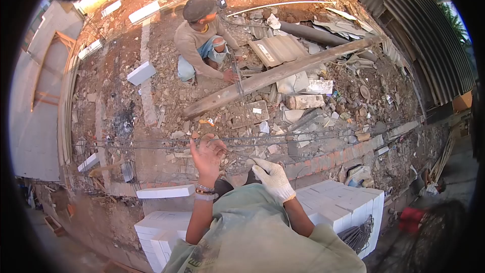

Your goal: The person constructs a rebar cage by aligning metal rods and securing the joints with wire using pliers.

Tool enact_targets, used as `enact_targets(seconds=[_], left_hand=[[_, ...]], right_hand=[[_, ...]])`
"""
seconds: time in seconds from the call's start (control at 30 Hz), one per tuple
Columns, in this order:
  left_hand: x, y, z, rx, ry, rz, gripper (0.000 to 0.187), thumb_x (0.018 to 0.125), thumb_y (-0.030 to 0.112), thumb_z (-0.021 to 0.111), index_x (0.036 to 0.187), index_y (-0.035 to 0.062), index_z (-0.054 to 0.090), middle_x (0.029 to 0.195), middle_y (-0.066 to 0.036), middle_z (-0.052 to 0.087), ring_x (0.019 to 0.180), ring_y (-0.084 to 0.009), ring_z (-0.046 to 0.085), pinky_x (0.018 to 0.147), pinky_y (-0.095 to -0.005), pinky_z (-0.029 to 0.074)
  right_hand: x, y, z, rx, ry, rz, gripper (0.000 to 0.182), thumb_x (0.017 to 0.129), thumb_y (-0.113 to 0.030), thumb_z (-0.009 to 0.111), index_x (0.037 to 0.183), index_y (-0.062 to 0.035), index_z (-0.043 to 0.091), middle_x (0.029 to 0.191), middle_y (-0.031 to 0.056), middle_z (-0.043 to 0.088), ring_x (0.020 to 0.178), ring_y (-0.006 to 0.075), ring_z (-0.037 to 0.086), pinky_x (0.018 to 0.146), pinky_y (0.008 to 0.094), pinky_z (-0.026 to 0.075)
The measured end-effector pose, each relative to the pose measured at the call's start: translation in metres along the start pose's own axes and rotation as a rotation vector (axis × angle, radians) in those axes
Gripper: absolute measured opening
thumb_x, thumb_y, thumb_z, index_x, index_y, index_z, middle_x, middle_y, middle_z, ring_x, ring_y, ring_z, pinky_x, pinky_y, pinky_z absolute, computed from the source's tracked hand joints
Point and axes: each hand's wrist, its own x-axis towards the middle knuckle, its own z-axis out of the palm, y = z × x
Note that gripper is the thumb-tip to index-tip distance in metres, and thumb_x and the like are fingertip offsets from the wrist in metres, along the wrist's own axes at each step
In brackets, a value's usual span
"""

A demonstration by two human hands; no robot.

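Observation:
My left hand [207, 157], bare with bracelets at the wrist, is raised palm up beside the long thin steel bars [283, 140]. Its fingers are apart and slightly bent, and I see nothing held in them. My right hand [273, 178] wears a whitish knit glove. Its thumb and fingers are pinched on a thin dark wire [239, 154], which reaches toward my left hand. The steel bars run crosswise just beyond both hands, above the rubble.
A co-worker [202, 40] squats ahead, hands at narrow steel bars [236, 73]. A wooden beam [283, 75] lies diagonally across rubble. White blocks [333, 202] are stacked close to me, with a bundle of dark wire [356, 234] at the right. Corrugated sheets [424, 30] stand at the far right.

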Motion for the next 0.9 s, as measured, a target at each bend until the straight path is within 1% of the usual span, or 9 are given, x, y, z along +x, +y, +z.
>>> enact_targets(seconds=[0.07,0.17,0.27,0.37,0.5,0.6,0.7,0.87,0.9], left_hand=[[0.002,-0.006,-0.009,0.149,0.267,-0.001,0.062,0.101,0.064,0.037,0.114,0.0071,0.059,0.094,-0.013,0.069,0.082,-0.0247,0.066,0.078,-0.034,0.053],[0.04,-0.106,-0.032,0.306,0.477,-0.147,0.057,0.102,0.06,0.039,0.112,0.0072,0.059,0.093,-0.011,0.068,0.079,-0.0224,0.065,0.076,-0.0323,0.052],[0.038,-0.141,0.036,0.305,0.344,-0.104,0.057,0.103,0.057,0.037,0.115,0.0057,0.059,0.095,-0.011,0.068,0.084,-0.0209,0.065,0.077,-0.0334,0.052],[0.06,-0.136,0.195,0.565,-0.063,0.086,0.067,0.101,0.061,0.037,0.121,0.0012,0.058,0.099,-0.012,0.067,0.091,-0.0211,0.063,0.079,-0.0356,0.05],[0.025,-0.143,0.346,0.355,-0.701,0.297,0.099,0.09,0.08,0.039,0.125,-0.0117,0.056,0.121,-0.026,0.057,0.099,-0.0324,0.06,0.088,-0.0444,0.048],[-0.019,-0.163,0.434,0.271,-0.683,0.308,0.095,0.091,0.079,0.039,0.121,-0.0084,0.058,0.124,-0.028,0.053,0.099,-0.0344,0.06,0.088,-0.0469,0.049],[-0.025,-0.189,0.446,0.18,-0.75,0.35,0.091,0.091,0.078,0.041,0.122,-0.0065,0.057,0.124,-0.026,0.052,0.099,-0.0337,0.06,0.087,-0.0469,0.048],[-0.028,-0.215,0.455,0.139,-0.775,0.38,0.085,0.092,0.075,0.043,0.123,-0.0035,0.056,0.124,-0.024,0.052,0.098,-0.0324,0.059,0.086,-0.047,0.048],[-0.028,-0.219,0.456,0.13,-0.779,0.378,0.084,0.092,0.074,0.043,0.124,-0.0028,0.056,0.124,-0.024,0.052,0.098,-0.0322,0.059,0.085,-0.047,0.048]], right_hand=[[-0.012,-0.013,-0.028,0.001,0.098,-0.027,0.035,0.103,-0.021,0.055,0.132,-0.0023,0.065,0.085,0.0058,0.068,0.075,0.0089,0.059,0.072,0.0254,0.049],[-0.02,0.026,-0.168,0.065,0.216,0.081,0.032,0.104,-0.02,0.053,0.126,-0.0007,0.067,0.075,-0.0002,0.062,0.069,0.005,0.051,0.063,0.0242,0.044],[-0.039,0.065,-0.257,0.14,0.406,0.137,0.03,0.106,-0.022,0.051,0.119,-0.0007,0.068,0.072,-0.0029,0.059,0.069,0.0038,0.05,0.062,0.0237,0.042],[-0.053,0.11,-0.328,0.177,0.633,0.115,0.03,0.106,-0.025,0.051,0.113,-0.0008,0.068,0.076,-0.0038,0.059,0.065,0.0043,0.047,0.06,0.0237,0.04],[-0.072,0.14,-0.407,0.298,0.839,0.149,0.029,0.107,-0.026,0.051,0.112,-0.0027,0.067,0.078,-0.0046,0.056,0.064,0.0042,0.047,0.056,0.0227,0.039],[-0.074,0.157,-0.433,0.413,0.9,0.147,0.027,0.107,-0.027,0.052,0.114,-0.006,0.068,0.077,-0.007,0.055,0.065,0.0026,0.048,0.053,0.0207,0.037],[-0.064,0.15,-0.429,0.519,0.877,0.103,0.027,0.107,-0.027,0.052,0.113,-0.0065,0.068,0.077,-0.0077,0.053,0.064,0.0028,0.047,0.052,0.0212,0.036],[-0.067,0.201,-0.424,0.364,0.74,0.204,0.029,0.107,-0.025,0.052,0.116,-0.002,0.067,0.083,-0.0071,0.055,0.075,0.0032,0.046,0.07,0.0206,0.039],[-0.067,0.187,-0.416,0.318,0.737,0.214,0.03,0.107,-0.025,0.052,0.116,-0.0009,0.068,0.082,-0.0057,0.057,0.075,0.0043,0.048,0.068,0.0227,0.04]])
